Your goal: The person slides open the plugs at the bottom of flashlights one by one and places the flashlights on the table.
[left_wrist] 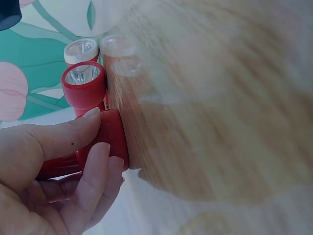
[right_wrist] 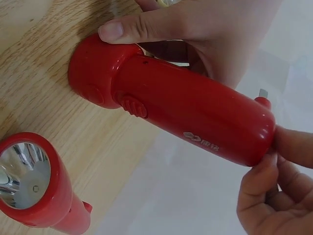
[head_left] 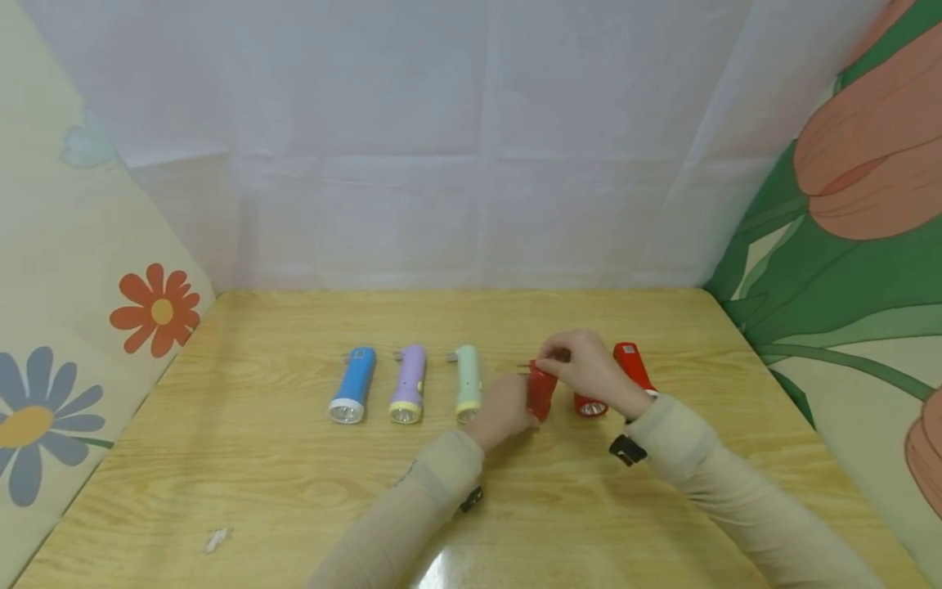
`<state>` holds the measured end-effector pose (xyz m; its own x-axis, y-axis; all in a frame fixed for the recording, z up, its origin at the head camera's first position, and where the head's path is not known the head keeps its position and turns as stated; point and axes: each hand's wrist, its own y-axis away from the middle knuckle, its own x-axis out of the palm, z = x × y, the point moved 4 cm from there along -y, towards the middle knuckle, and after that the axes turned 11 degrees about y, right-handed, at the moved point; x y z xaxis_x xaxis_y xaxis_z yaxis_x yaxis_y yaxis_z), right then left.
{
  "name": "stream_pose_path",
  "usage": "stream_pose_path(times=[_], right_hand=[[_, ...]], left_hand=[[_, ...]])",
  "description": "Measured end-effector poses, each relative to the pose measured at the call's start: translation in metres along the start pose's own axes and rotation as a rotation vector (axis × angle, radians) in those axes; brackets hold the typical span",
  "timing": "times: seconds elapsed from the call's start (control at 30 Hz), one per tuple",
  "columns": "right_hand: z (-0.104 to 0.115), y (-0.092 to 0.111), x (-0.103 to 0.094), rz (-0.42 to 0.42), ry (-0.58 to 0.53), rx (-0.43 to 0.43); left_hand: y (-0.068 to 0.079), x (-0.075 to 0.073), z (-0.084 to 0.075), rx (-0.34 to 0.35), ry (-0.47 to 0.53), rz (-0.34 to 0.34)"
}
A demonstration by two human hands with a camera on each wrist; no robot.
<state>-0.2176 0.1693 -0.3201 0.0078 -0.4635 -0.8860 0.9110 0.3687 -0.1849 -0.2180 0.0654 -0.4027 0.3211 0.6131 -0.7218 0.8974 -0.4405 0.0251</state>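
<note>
Both hands are on one red flashlight (head_left: 542,393), which leans with its wide head low by the tabletop. My left hand (head_left: 504,409) grips the head, its thumb (right_wrist: 122,30) lying across the collar in the right wrist view. At the tail end, the fingers of my right hand (head_left: 589,368) pinch the tip. Metal plug prongs (right_wrist: 263,93) stick out from the side near that tail. A ribbed switch (right_wrist: 133,105) and a pale logo show on the barrel. Close to the right hand lies a second red flashlight (right_wrist: 27,178), lens forward, partly hidden by the hand in the head view.
Left of the hands lie a blue flashlight (head_left: 353,384), a purple one (head_left: 409,384) and a mint green one (head_left: 468,376). Another red flashlight (head_left: 631,364) with a white rim lies at the right. A small white scrap (head_left: 217,540) is near the table's (head_left: 294,491) front left.
</note>
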Motion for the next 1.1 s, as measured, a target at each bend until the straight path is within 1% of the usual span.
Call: stream_pose_path(times=[0.1, 0.37, 0.6, 0.8, 0.93, 1.1], right_hand=[[-0.0005, 0.0013, -0.0016, -0.005, -0.004, 0.003], [-0.0028, 0.0029, -0.0052, -0.02, 0.008, 0.021], [-0.0029, 0.0051, -0.0082, -0.037, -0.005, 0.003], [-0.0044, 0.007, -0.0084, -0.023, 0.005, -0.008], [-0.0054, 0.0078, -0.0077, -0.002, 0.008, 0.002], [-0.0064, 0.0087, -0.007, 0.004, 0.029, -0.002]], left_hand=[[-0.0007, 0.0007, -0.0002, 0.0, -0.005, 0.0], [-0.0016, 0.0017, 0.0015, -0.025, 0.008, -0.002], [-0.0005, 0.0001, 0.0018, -0.001, 0.019, -0.015], [-0.0005, 0.0005, 0.0014, 0.002, 0.011, -0.007], [-0.0007, 0.0011, 0.0015, 0.002, 0.009, -0.007], [-0.0007, 0.0021, 0.0017, -0.003, 0.012, -0.002]])
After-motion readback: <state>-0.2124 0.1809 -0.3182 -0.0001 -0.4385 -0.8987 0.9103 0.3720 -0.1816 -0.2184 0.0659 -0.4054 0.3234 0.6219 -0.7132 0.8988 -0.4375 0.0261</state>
